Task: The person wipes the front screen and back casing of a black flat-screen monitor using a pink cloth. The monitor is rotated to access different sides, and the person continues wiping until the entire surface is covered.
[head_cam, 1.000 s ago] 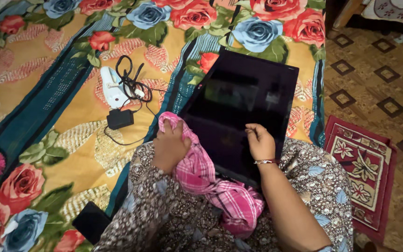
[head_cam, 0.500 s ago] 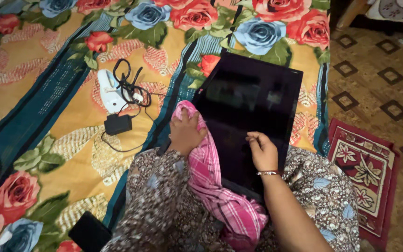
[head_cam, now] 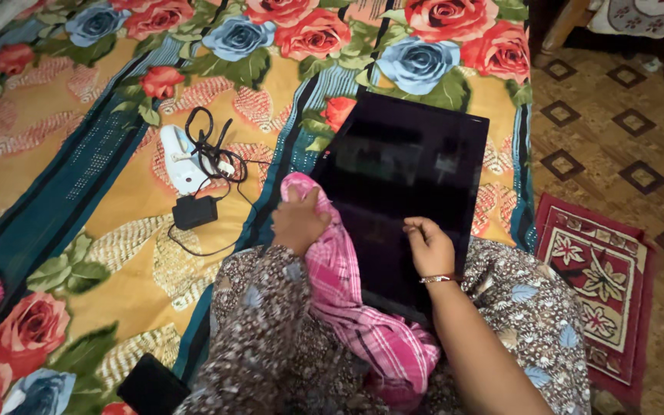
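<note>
Left hand [head_cam: 299, 221] bunches pink checked cloth [head_cam: 347, 292] against black screen [head_cam: 401, 184]; right hand [head_cam: 428, 247], fingers curled, steadies it; advise light, even wiping pressure.

Dark brown garment with small floral print, long left sleeve; right forearm bare, thin bangle [head_cam: 438, 279] at wrist.

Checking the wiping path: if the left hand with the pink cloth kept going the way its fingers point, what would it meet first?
The left hand points up-screen along the left edge of the dark screen panel; past that, probably the flowered bedsheet. Depth is unclear.
</note>
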